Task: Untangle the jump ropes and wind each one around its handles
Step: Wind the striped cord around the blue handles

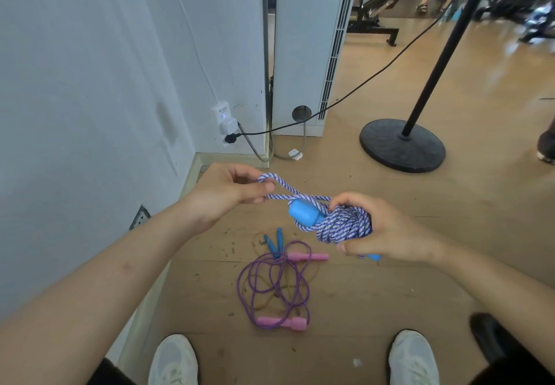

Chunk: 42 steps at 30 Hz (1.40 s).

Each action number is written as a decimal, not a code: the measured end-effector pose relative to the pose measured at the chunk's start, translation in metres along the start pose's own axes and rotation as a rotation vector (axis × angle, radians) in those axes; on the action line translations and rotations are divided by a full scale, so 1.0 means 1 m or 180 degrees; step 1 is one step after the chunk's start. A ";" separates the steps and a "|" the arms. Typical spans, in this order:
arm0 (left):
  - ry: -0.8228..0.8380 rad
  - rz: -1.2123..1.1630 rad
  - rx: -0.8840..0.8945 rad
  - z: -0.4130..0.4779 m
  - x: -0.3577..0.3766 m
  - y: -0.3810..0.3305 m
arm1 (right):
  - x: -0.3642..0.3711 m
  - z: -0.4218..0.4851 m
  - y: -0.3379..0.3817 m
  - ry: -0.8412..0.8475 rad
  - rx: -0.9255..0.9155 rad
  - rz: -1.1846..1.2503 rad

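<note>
Head view: the left hand (228, 188) pinches a loop of the blue-and-white jump rope (345, 225) between thumb and fingers. The right hand (378, 231) has its fingers curled round the rope's coil, wound on a blue handle (303, 212). Below, a tangled purple rope (270, 288) lies on open floor (390, 294), near the wall (90, 114) at left and well apart from a black stand base (402, 146).

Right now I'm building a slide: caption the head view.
Head view: right hand grips the wound blue-and-white rope while left hand pinches its free loop.

Wall (90, 84) left, stand base (402, 146) right; ropes (282, 322) litter floor (450, 219) between.
</note>
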<state>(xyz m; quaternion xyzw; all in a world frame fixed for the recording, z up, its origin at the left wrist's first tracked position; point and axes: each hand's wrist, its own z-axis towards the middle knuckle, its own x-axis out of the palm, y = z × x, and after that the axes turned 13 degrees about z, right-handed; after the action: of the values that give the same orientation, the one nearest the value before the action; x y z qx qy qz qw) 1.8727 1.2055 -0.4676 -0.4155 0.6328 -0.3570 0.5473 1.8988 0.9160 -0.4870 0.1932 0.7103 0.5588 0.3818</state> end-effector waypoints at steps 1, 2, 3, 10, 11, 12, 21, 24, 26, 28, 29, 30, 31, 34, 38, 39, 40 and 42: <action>0.0008 -0.0167 -0.0054 0.000 0.000 -0.001 | 0.000 0.000 -0.001 0.0036 0.0025 -0.0010; 0.0027 -0.0309 -0.0101 -0.001 0.000 -0.003 | 0.001 0.000 -0.001 0.0075 0.0063 0.0049; 0.0080 -0.0462 -0.0125 -0.001 0.000 -0.005 | 0.002 0.000 -0.001 0.0121 0.0092 0.0179; 0.0930 -0.2257 0.0041 -0.004 0.006 -0.018 | 0.011 0.000 0.006 0.0285 0.0398 0.1567; 0.0881 -0.2199 0.0052 -0.004 0.007 -0.018 | 0.012 -0.001 0.006 0.0317 0.0439 0.1629; 0.0802 -0.1993 0.0083 -0.004 0.008 -0.016 | 0.011 -0.002 0.006 0.0342 0.0458 0.1656; 0.0641 0.0261 0.0417 -0.005 0.016 0.002 | 0.011 -0.001 0.006 0.0249 -0.0070 0.0826; 0.0552 0.0286 0.0419 -0.004 0.014 0.002 | 0.015 -0.002 0.007 0.0258 -0.0062 0.1140; 0.0406 0.0155 0.0436 -0.004 0.014 0.002 | 0.015 -0.001 0.009 0.0158 0.0039 0.1695; 0.0273 -0.0079 0.0455 -0.004 0.014 0.002 | 0.013 -0.001 0.014 -0.0036 0.0167 0.2029; 0.0231 -0.0173 0.0473 -0.003 0.014 0.002 | 0.011 -0.001 0.016 -0.0082 0.0231 0.2185; 0.0209 -0.0215 0.0507 -0.004 0.013 0.001 | 0.010 0.000 0.018 -0.0114 0.0315 0.2300; 0.0199 -0.0210 0.0548 -0.004 0.014 0.000 | 0.009 0.001 0.019 -0.0134 0.0408 0.2361; 0.0142 -0.0134 0.0621 -0.006 0.016 -0.003 | 0.010 0.004 0.020 -0.0176 0.0689 0.2373; -0.0021 -0.0038 0.0667 -0.008 0.018 -0.004 | 0.015 0.006 0.021 -0.0440 0.0931 0.2701; -0.0108 -0.0033 0.0659 -0.007 0.018 -0.004 | 0.017 0.006 0.021 -0.0522 0.0974 0.2805; -0.0201 -0.0048 0.0647 -0.008 0.019 -0.004 | 0.019 0.006 0.022 -0.0589 0.1006 0.2905; -0.0345 -0.0048 0.0648 -0.008 0.021 -0.005 | 0.024 0.007 0.023 -0.0631 0.1027 0.3022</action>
<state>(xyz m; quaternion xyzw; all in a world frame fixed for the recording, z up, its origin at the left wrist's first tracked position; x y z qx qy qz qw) 1.8640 1.1844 -0.4701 -0.3811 0.5595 -0.4005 0.6174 1.8853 0.9443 -0.4733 0.6031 0.5819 0.5329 0.1167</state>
